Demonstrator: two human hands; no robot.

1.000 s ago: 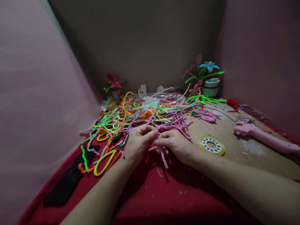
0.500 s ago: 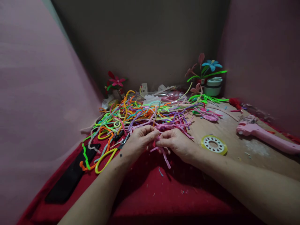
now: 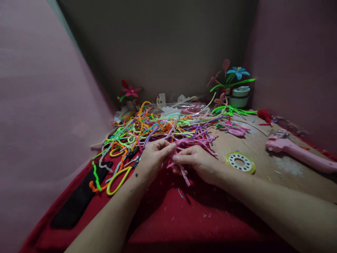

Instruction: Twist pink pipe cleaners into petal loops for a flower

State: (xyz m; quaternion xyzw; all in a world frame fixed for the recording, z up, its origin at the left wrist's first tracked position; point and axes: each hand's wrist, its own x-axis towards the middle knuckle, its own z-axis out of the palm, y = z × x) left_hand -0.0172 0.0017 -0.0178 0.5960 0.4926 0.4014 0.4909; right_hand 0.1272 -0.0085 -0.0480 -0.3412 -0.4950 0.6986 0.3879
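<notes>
Between my two hands is a pink pipe cleaner piece point(image 3: 184, 175), its ends hanging down over the red cloth. My left hand point(image 3: 159, 154) pinches it from the left with thumb and forefinger. From the right, my right hand point(image 3: 195, 159) grips it too, the fingertips of both hands nearly touching. Part of the piece is hidden behind my fingers. Just beyond my hands spreads a tangled heap of colourful pipe cleaners point(image 3: 158, 123). Scissors with yellow handles point(image 3: 118, 181) lie by my left wrist, their blades partly covered by my hand.
A roll of clear tape point(image 3: 240, 162) and a pink glue gun point(image 3: 297, 149) lie on a brown board point(image 3: 263, 189) at right. On the left is a flat black object point(image 3: 76, 203). Pipe cleaner flowers point(image 3: 238, 73) and a pale green container point(image 3: 240, 96) stand at the back.
Both hands have shifted slightly, with the fingers repositioned on the pink piece. Its hanging end has moved a little up and left. The surroundings look the same.
</notes>
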